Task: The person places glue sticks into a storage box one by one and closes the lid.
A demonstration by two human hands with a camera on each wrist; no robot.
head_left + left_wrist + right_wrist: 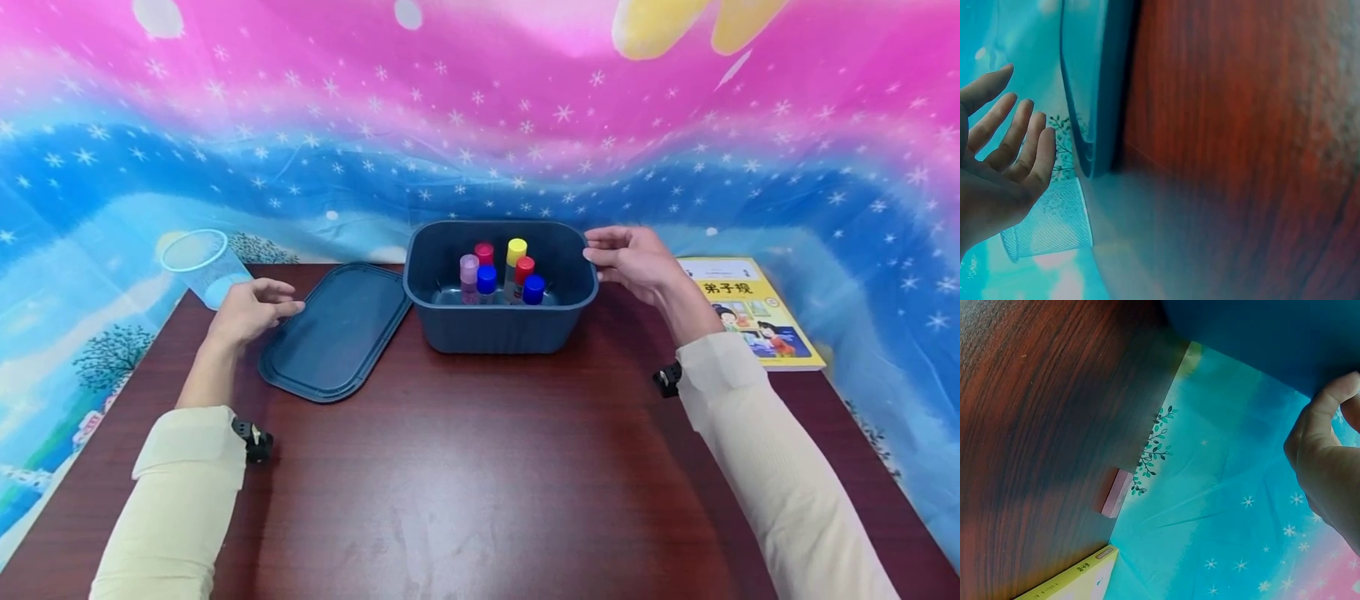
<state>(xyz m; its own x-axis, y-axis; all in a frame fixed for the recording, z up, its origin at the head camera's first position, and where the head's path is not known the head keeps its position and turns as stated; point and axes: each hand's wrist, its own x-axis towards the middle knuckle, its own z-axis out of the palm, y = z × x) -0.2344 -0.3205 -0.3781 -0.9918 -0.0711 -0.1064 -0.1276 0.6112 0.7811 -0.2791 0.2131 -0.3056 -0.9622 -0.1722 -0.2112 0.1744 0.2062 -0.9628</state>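
Observation:
A dark blue-grey plastic bin [498, 329] stands upright near the back of the table, holding several small bottles with red, blue, yellow and pink caps. At its right end, my right hand [633, 260] pinches the rim with thumb and fingertips. The right wrist view shows that bent thumb [1332, 394] against the bin's dark wall [1260, 337]. Left of the bin, its matching lid [337, 329] lies flat on the table. My left hand [251, 312] hovers beside the lid's left edge, fingers loosely spread and holding nothing; the left wrist view shows the palm [994, 194].
A light blue mesh pen holder [197, 258] tilts in view behind my left hand. On the right lies a yellow picture book [772, 333], near my right forearm. A patterned cloth [480, 125] hangs behind the dark wooden table [450, 483].

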